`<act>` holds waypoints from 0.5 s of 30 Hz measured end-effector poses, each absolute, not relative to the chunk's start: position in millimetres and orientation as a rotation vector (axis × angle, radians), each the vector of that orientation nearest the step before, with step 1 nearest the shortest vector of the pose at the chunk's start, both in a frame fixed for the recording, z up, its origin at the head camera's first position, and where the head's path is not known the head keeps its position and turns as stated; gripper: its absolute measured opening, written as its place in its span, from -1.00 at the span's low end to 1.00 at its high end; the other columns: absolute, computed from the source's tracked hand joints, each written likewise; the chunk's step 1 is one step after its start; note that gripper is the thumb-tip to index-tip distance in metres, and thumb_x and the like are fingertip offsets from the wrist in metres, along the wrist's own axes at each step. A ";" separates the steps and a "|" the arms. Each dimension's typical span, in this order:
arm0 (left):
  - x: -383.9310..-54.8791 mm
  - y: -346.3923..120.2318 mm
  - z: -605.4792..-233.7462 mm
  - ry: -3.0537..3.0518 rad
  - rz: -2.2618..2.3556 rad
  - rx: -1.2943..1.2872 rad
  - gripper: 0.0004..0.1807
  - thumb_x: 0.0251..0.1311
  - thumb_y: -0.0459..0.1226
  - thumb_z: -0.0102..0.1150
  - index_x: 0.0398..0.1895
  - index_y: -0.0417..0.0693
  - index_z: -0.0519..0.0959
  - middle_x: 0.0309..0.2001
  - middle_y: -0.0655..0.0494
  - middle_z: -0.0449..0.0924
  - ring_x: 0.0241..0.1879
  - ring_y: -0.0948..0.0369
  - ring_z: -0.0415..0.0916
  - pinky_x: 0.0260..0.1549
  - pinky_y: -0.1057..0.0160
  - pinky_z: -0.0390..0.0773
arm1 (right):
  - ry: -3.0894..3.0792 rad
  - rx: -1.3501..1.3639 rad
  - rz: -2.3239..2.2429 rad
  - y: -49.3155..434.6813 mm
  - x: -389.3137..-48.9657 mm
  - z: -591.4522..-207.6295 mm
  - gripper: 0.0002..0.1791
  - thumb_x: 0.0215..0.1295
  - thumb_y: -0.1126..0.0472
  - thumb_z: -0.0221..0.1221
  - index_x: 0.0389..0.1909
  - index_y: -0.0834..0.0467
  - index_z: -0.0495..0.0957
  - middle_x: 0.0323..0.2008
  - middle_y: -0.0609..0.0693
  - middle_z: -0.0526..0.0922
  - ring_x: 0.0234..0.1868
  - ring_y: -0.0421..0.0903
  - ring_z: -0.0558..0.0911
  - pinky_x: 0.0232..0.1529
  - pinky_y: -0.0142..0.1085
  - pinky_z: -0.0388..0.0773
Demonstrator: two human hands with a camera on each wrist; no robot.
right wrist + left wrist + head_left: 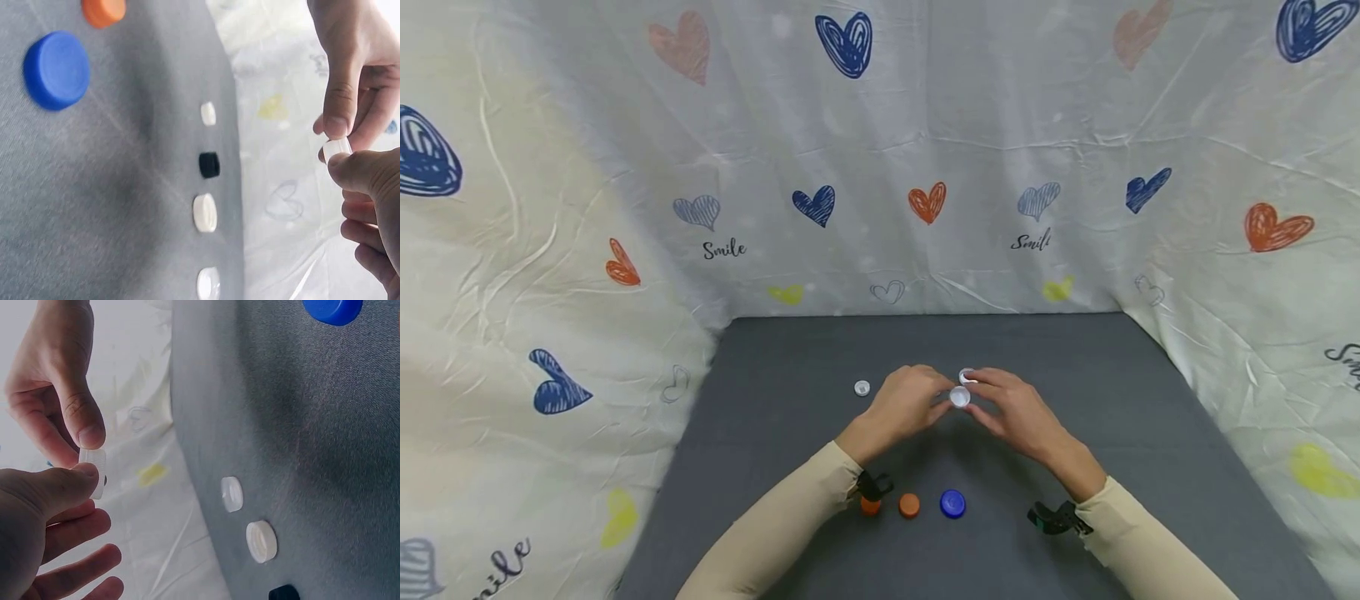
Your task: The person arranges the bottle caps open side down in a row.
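In front of me both hands hold one translucent white bottle cap (959, 397), raised over the table with its round face toward the head camera. My left hand (908, 398) pinches its left side between thumb and fingers. From the other side, my right hand (1009, 408) grips the cap too. The left wrist view shows the ridged rim of the cap (94, 469) edge-on between the two thumbs. Beyond the hands a white cap (966, 376) lies on the table, partly covered by the right fingers.
On the dark grey table (775, 358), a small white cap (862, 388) lies left of the hands. Nearer are a blue cap (952, 503), an orange cap (909, 505) and another orange cap (870, 507) partly behind the left wrist. A black cap (209, 165) stands between white ones.
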State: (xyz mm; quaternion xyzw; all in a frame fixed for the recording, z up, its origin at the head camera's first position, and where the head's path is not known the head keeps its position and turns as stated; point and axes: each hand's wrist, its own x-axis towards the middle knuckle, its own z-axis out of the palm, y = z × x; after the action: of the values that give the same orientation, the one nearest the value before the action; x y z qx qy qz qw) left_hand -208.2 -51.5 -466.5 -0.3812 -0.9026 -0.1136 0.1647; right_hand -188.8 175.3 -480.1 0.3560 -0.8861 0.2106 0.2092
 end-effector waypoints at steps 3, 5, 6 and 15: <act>-204.9 -58.9 -462.7 -2.564 -0.361 -1.093 -0.78 0.27 -0.02 0.34 -0.12 0.17 0.76 -0.18 0.31 0.77 -0.13 0.30 0.67 -0.12 0.22 0.65 | -2.445 1.011 0.589 170.3 -187.1 -477.5 -0.58 0.18 0.10 0.44 0.05 0.13 0.71 0.11 0.08 0.68 0.14 0.06 0.63 0.06 0.04 0.62; -202.2 -64.0 -460.7 -2.549 -0.385 -1.102 -0.79 0.25 -0.04 0.36 -0.12 0.15 0.76 -0.19 0.29 0.77 -0.13 0.29 0.67 -0.13 0.22 0.65 | -2.429 1.029 0.589 166.7 -186.1 -475.8 -0.58 0.17 0.11 0.44 0.05 0.13 0.71 0.10 0.08 0.68 0.13 0.05 0.63 0.05 0.03 0.62; -201.2 -66.5 -460.3 -2.543 -0.389 -1.103 -0.78 0.25 -0.04 0.36 -0.12 0.14 0.76 -0.18 0.29 0.77 -0.13 0.30 0.67 -0.13 0.23 0.65 | -2.419 1.038 0.590 165.0 -185.8 -475.0 -0.59 0.16 0.11 0.45 0.04 0.13 0.71 0.09 0.07 0.68 0.12 0.05 0.64 0.04 0.03 0.63; -195.5 -83.7 -461.4 -2.528 -0.404 -1.098 -0.74 0.23 -0.05 0.38 -0.08 0.10 0.75 -0.14 0.27 0.76 -0.10 0.28 0.68 -0.06 0.21 0.64 | -2.360 1.086 0.662 150.7 -185.1 -474.1 -0.54 0.11 0.15 0.48 0.06 0.14 0.70 0.09 0.07 0.67 0.12 0.03 0.64 0.06 0.01 0.63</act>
State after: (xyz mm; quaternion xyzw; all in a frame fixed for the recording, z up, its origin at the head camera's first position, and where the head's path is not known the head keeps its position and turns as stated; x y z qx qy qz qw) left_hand -195.5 -83.7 -461.4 -0.3880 -0.8932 -0.1428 0.1768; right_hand -185.1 150.7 -474.1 0.3943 -0.8571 0.2403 0.2283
